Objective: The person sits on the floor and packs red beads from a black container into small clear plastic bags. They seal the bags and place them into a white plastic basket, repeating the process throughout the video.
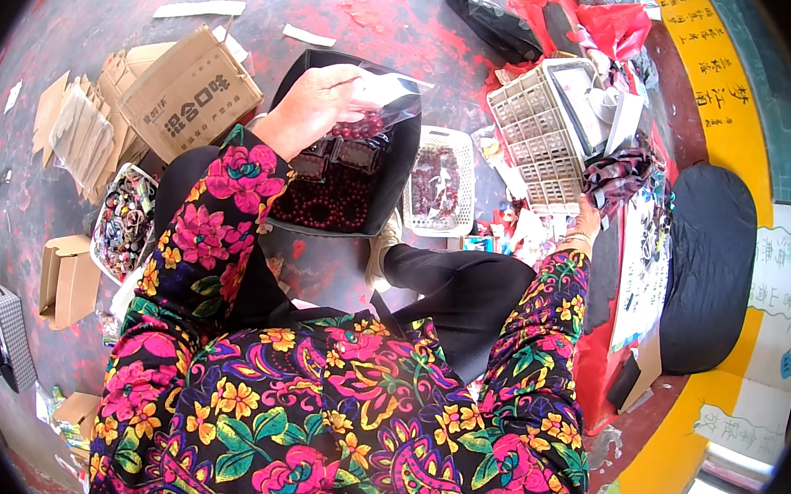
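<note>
Head view: the left hand point(312, 108) reaches forward, its grip closed around the neck of a clear plastic bag point(375, 104) partly filled with dark red beads. The bag hangs over a black tub point(401, 167) on the floor, which holds more dark red beads and strings of them. The right hand point(588, 224) is stretched out to the right, beside a tilted white plastic crate point(537, 137) and just under a dark patterned cloth point(620, 173); whether its grip is closed or released cannot be told, since the fingers are hidden. Between the tub and the crate stands a small white basket point(438, 187) with reddish pieces in it. To the left lie a printed cardboard box point(188, 92), flattened cartons and another basket point(125, 221) of mixed small items. Both sleeves are in bright floral fabric.
</note>
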Demonstrator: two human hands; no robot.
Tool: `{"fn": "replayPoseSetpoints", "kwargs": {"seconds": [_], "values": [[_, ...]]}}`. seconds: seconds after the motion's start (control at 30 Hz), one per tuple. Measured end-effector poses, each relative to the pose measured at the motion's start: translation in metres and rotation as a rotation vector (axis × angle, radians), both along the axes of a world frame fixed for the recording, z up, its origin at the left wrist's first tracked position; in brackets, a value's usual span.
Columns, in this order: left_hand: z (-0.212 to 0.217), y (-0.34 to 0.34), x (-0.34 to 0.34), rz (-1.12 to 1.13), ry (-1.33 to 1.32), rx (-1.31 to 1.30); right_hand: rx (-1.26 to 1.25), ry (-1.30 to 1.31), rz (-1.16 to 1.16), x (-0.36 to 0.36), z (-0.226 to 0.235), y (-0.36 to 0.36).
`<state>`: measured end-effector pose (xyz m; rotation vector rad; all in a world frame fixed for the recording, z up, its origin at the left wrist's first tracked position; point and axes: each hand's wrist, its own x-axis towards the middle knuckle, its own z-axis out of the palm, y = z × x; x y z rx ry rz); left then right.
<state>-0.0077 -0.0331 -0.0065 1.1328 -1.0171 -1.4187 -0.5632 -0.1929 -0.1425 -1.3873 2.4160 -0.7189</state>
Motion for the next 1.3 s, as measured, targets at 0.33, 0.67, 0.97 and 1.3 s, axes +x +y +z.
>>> {"fn": "replayPoseSetpoints", "kwargs": {"seconds": [0.33, 0.67, 0.97, 1.3], "values": [[-0.002, -0.002, 0.0, -0.024, -0.005, -0.022, -0.107, -0.07, -0.26, -0.076, -0.065, -0.034], [0.005, 0.007, 0.009, 0.034, -0.083, 0.015, -0.491, -1.428, -0.27, 0.046, 0.02, 0.01], [0.003, 0.003, -0.002, 0.035, -0.051, 0.026, -0.511, -1.014, -0.166, 0.018, 0.041, 0.016], [-0.008, 0.001, 0.0, 0.0, -0.106, 0.009, -0.293, -1.685, 0.402, 0.036, 0.061, 0.009]]}}
